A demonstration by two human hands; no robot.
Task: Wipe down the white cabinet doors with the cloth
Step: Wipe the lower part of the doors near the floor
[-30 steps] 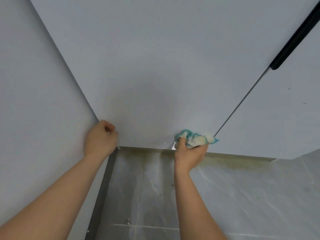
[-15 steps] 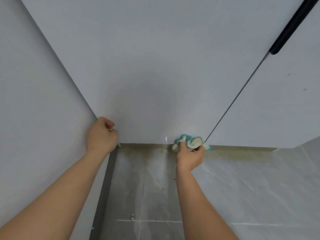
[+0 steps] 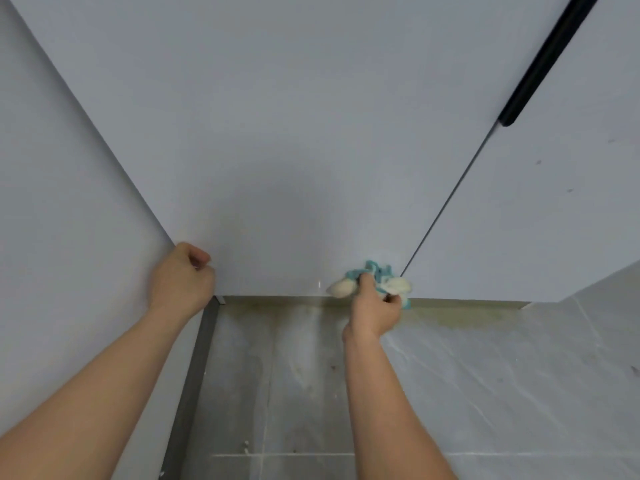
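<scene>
A tall white cabinet door (image 3: 277, 133) fills the middle of the view, with a second white door (image 3: 540, 216) to its right across a thin dark seam. My right hand (image 3: 374, 306) grips a bunched teal and cream cloth (image 3: 381, 282) against the bottom right corner of the middle door, just left of the seam. My left hand (image 3: 180, 278) is a curled fist resting at the door's bottom left corner, with nothing seen in it.
A black bar handle (image 3: 547, 60) runs down the right door's edge at the upper right. A white side panel (image 3: 62, 237) stands at the left. Below lies a grey marbled tile floor (image 3: 485, 393), with a yellowish stained strip (image 3: 467, 311) under the doors.
My right hand has carried the cloth lower and slightly left along the door's bottom edge. The left fist has stayed at the bottom left corner.
</scene>
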